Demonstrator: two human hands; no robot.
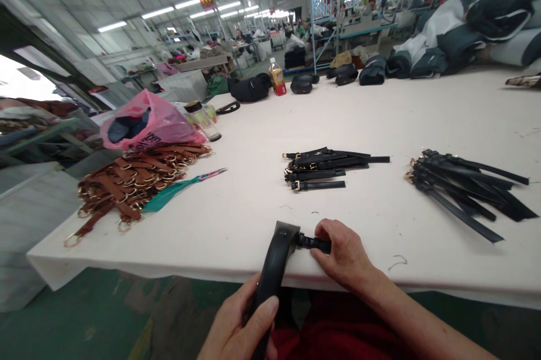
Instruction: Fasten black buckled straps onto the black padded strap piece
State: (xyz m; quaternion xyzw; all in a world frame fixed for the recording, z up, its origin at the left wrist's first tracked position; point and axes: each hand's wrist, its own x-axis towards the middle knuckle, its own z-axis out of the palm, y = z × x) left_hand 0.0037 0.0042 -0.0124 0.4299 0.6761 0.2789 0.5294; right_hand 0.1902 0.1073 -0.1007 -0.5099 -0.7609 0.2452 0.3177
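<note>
My left hand is wrapped round a wide black leather strap that rises from the table's front edge. A narrow black buckle strap joins its upper end at the right. My right hand pinches the free end of that narrow strap between thumb and fingers. Beyond the hands lies a pile of short black straps with gold buckles. Farther right rests a second bunch of black straps.
At left are brown straps with metal rings, thread snips with a green cloth strip, a pink plastic bag and a glass bottle. A drink bottle and black pouches stand at the white table's back.
</note>
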